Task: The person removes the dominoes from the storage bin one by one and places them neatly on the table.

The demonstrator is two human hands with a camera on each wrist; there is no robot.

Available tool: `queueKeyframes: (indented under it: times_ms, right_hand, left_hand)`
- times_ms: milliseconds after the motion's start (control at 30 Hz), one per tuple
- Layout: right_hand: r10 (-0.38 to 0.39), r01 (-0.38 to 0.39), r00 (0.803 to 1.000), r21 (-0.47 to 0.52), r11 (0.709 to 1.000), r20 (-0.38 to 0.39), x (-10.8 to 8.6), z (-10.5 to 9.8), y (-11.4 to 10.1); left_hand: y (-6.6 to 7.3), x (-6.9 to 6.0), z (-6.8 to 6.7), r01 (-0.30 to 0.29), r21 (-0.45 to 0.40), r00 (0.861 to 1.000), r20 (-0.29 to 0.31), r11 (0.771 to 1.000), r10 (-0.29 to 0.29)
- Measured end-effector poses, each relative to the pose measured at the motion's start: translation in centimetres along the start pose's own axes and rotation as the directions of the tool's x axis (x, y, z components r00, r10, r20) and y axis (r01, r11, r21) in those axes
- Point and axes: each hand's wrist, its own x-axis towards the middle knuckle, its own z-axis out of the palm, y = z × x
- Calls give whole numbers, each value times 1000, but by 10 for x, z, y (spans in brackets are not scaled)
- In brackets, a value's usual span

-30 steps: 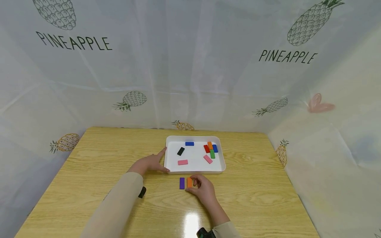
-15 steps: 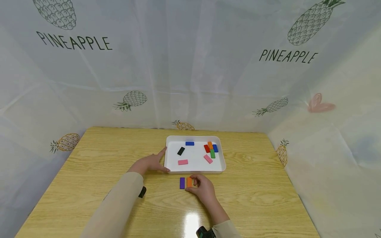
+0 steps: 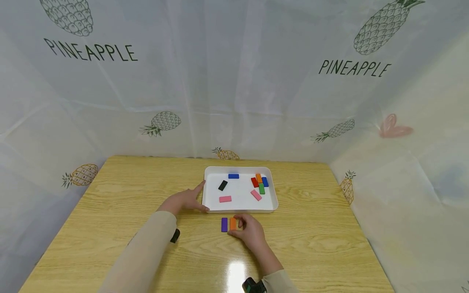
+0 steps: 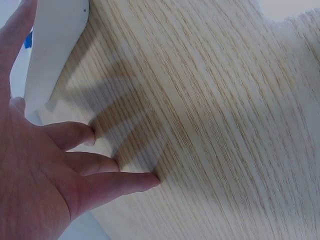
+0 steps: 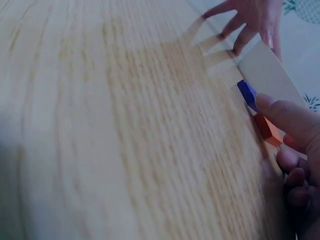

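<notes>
In the head view my right hand [image 3: 250, 232] pinches an orange block [image 3: 233, 224] by its two short ends, on the tabletop. Just left of it, with a narrow gap, lies a purple block [image 3: 224, 224]; the right wrist view shows the orange block [image 5: 268, 130] under my thumb, near the purple block [image 5: 247, 95]. My left hand [image 3: 186, 200] touches the left side of a white tray [image 3: 239, 211]. In the left wrist view its fingers [image 4: 122, 184] are spread, several of them reaching down to the wood.
Inside the tray lie a blue block [image 3: 233, 176], a black block [image 3: 222, 185], a pink block [image 3: 225, 199] and another pink block [image 3: 256, 195]. Red [image 3: 254, 182], orange, blue and green [image 3: 261, 189] blocks cluster at its right. A pineapple-print sheet hangs behind the wooden table [image 3: 311, 228].
</notes>
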Motion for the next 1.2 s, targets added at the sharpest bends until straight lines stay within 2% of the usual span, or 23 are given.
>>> queueKeyframes:
  times_ms: [167,300,433,600,733,933,1200]
  right_hand:
    - [-17,10,998,128,992,57,-1,-11,-6]
    - [-58,43,994,156,987,94,0,-27,-20]
    - [-99,81,991,183,980,87,10,-41,-34]
    - [-107,96,992,136,986,70,30,-54,-46]
    - [-85,72,991,126,989,100,46,-57,-50]
    - [-36,19,984,99,995,172,65,-50,-48]
    - [21,-24,977,13,1000,214,86,-37,-41]
  left_hand:
    - [1,-1,-1,10,-1,1000,3,1000,-10]
    - [1,-2,-1,9,-2,1000,2,1000,-9]
    - [1,-1,-1,3,-10,1000,-2,1000,-3]
    - [-1,-1,0,-5,-21,1000,-9,1000,4]
    - [-1,-1,0,-4,-24,1000,-12,1000,4]
    - [0,-1,0,-15,-22,1000,-12,1000,14]
    - [0,-1,0,-11,-21,1000,-12,1000,11]
